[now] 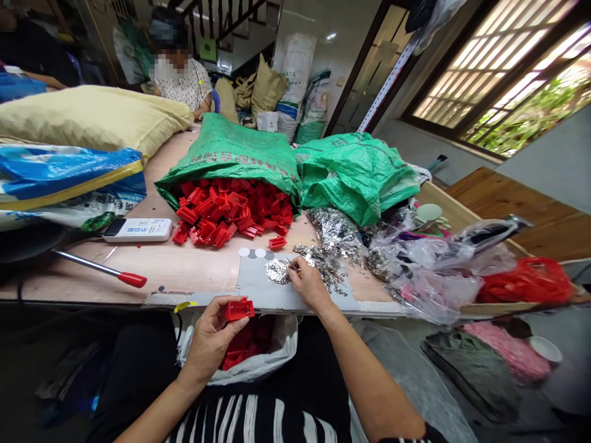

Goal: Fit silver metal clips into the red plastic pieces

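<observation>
My left hand (210, 335) grips a small red plastic housing (239, 309) between thumb and fingers, just off the table's front edge. The housing's hollow side faces up, with small shiny spots inside. On a grey mat (253, 295), my right hand (308, 282) is closed in a pinch beside flat silvery metal pieces (277, 271). A bit of yellow shows at its fingers, but what it holds is too small to make out. More small metal parts (330, 264) lie loosely just beyond it. Below my left hand, an open white sack (286, 347) holds more red housings (252, 341).
Red housings (217, 209) spill from a green sack (235, 147). Another green sack (355, 172) and plastic bags (429, 271) crowd the right. A red-tipped lever (132, 280), a white box (137, 229) and a tan sack (92, 117) stand left. A person (182, 80) sits across.
</observation>
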### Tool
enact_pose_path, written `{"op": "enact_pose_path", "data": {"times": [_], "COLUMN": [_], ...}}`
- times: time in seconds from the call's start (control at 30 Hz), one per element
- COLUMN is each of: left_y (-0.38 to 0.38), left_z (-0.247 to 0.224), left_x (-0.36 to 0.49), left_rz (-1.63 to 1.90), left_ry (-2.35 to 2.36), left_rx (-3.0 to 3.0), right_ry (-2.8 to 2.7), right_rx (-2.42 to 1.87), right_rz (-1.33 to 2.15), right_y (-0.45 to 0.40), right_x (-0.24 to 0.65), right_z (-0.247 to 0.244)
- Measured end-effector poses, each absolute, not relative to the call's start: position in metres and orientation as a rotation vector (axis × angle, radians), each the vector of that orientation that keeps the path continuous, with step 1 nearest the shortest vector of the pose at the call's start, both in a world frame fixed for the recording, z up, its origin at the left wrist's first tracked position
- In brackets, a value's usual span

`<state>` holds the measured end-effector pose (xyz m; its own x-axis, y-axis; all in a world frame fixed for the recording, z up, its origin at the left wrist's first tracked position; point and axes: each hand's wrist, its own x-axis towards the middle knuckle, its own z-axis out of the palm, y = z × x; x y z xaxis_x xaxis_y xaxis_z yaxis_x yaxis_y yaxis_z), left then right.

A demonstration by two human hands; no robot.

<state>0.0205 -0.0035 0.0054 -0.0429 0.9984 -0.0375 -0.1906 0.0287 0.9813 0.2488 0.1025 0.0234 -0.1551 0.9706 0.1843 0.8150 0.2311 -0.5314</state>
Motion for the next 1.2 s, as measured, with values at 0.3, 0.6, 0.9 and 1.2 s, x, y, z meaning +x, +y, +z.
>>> {"op": "enact_pose_path", "data": {"times": [0.3, 0.6, 0.9, 1.2], "left_y": [0.001, 0.006, 0.007, 0.006], "left_z": [0.022, 0.027, 0.03, 0.023], "left_x": [0.025, 0.025, 0.023, 0.022], "left_rz": [1.244, 1.226, 1.216, 1.179], "left_ry": [0.91, 0.869, 0.84, 0.784], "left_rx": [0.718, 0.608, 0.609, 0.697], "right_ry": [-1.928, -2.06, -2.346, -2.081], "right_rx": [-1.39, -1.134, -0.913, -1.065], "right_rz": [0.728, 0.976, 0.838, 1.071], "right_y": [0.083, 0.044, 0.041, 0.039], "right_x": [0.244, 0.206, 0.203, 0.212], "right_z": [0.036, 0.058, 0.056, 0.052]}}
